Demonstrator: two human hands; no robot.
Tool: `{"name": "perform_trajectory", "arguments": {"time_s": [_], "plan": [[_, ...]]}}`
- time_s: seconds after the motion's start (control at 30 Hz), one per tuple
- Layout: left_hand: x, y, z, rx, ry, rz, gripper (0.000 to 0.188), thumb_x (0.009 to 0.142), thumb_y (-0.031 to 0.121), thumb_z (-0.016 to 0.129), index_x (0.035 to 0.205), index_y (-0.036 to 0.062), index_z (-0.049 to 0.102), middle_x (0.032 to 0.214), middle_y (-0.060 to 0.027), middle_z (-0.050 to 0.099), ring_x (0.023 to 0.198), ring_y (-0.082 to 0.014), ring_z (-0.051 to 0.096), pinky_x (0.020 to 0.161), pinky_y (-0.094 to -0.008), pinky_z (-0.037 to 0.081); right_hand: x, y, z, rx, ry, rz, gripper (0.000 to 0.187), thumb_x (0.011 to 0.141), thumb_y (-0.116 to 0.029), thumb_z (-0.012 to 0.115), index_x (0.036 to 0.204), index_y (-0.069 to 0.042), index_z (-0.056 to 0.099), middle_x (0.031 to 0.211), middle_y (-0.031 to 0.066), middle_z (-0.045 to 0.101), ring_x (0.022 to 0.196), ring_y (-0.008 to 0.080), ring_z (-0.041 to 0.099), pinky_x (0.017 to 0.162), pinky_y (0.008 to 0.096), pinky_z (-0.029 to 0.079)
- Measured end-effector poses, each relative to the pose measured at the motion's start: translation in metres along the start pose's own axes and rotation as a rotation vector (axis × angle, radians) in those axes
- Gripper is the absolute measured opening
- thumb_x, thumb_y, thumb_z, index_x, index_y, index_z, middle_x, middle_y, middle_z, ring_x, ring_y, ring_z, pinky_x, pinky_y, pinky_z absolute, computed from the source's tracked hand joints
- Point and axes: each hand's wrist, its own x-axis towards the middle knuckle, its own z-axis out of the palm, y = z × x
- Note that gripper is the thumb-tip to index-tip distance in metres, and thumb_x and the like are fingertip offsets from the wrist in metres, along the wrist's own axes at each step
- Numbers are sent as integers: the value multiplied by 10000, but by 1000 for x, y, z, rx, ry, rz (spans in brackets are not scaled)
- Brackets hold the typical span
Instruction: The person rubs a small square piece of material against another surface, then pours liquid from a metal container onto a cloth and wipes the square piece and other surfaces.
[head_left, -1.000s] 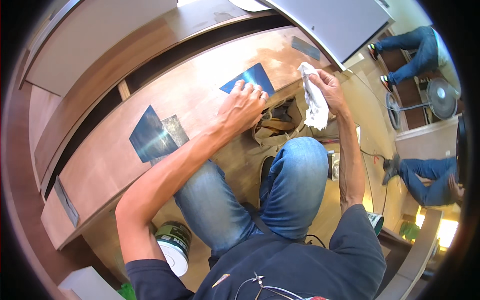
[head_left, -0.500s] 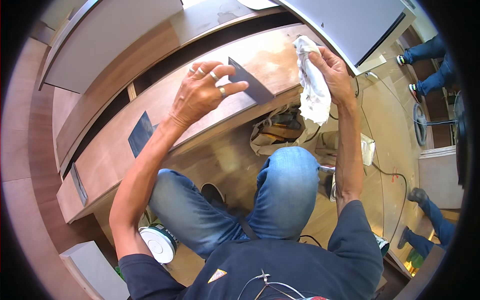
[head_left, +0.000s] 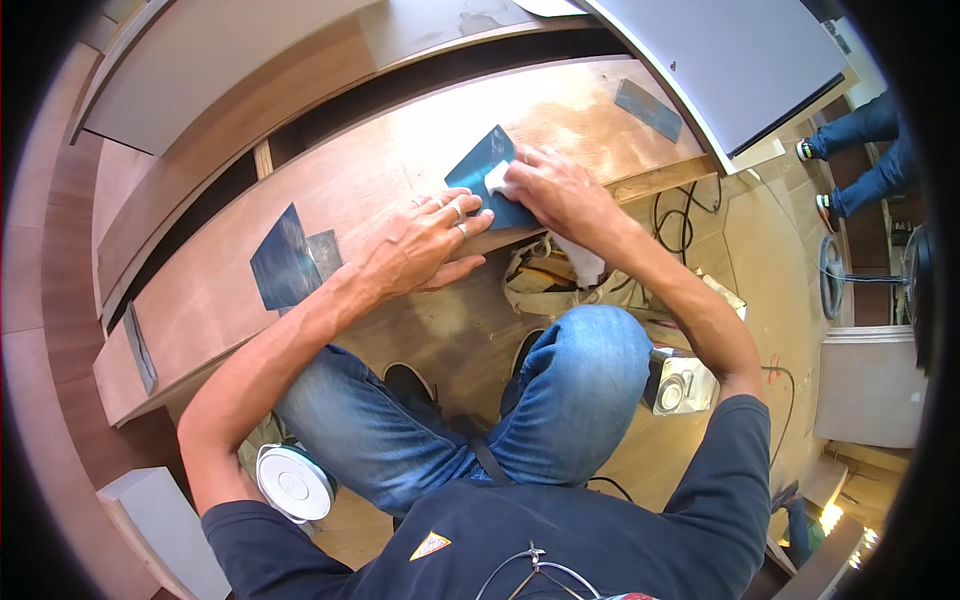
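A dark, flat blue-grey plate (head_left: 484, 150) lies on the long wooden board (head_left: 400, 140) in front of me. My right hand (head_left: 560, 190) is closed on a white cloth (head_left: 496, 178) and presses it against the plate's face. Part of the cloth hangs below the hand, past the board's near edge. My left hand (head_left: 425, 240) rests its outstretched fingertips on the plate's lower left corner, the thumb apart. To the left lie another dark plate (head_left: 280, 260) and a smaller grey piece (head_left: 325, 252). A grey rectangular plate (head_left: 648, 110) sits at the board's right end.
Below the board's edge stands an open tool bag (head_left: 520, 290). A metal can (head_left: 685, 383) is beside my right knee, a white-lidded bucket (head_left: 295, 485) by my left. Cables (head_left: 680, 220) hang at right. Another person's legs (head_left: 855, 130) show far right. A pale panel (head_left: 720, 70) overhangs the board.
My right hand has brought the cloth down and left onto the plate. My left hand has lowered from the air onto the plate's corner, and the plate now lies on the board.
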Motion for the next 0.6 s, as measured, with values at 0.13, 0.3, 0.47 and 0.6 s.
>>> {"name": "perform_trajectory", "arguments": {"time_s": [0.13,0.3,0.47,0.6], "plan": [[1,-4,5,-5,42,41,525,871,357,717,1310,96,596,1280,-125,588,1243,-292,554,1033,-396,484,44,9,8,-67,-48,195,157,931,-164,624,942,-8,626,981,170,639,917,389,638,795,468,518],[0,-9,11,-1,48,28,536,875,370,709,1305,76,584,1267,-129,576,1245,-299,547,1057,-398,463,12,-1,-10,-5,-92,187,158,912,-165,646,977,-22,645,988,173,640,934,395,632,799,468,506],[8,-10,22,-87,117,96,550,878,361,704,1289,21,570,1285,-154,555,1297,-312,511,1115,-410,422,-19,55,-81,-125,-176,472,244,920,-231,684,1048,-26,715,943,160,695,869,318,680,790,414,538],[5,-14,27,-77,119,110,563,861,339,715,1273,-15,566,1327,-166,535,1316,-314,495,1141,-422,394,38,17,-97,-81,-124,512,276,934,-248,679,1071,-10,703,939,180,702,830,338,690,774,400,545]]}}
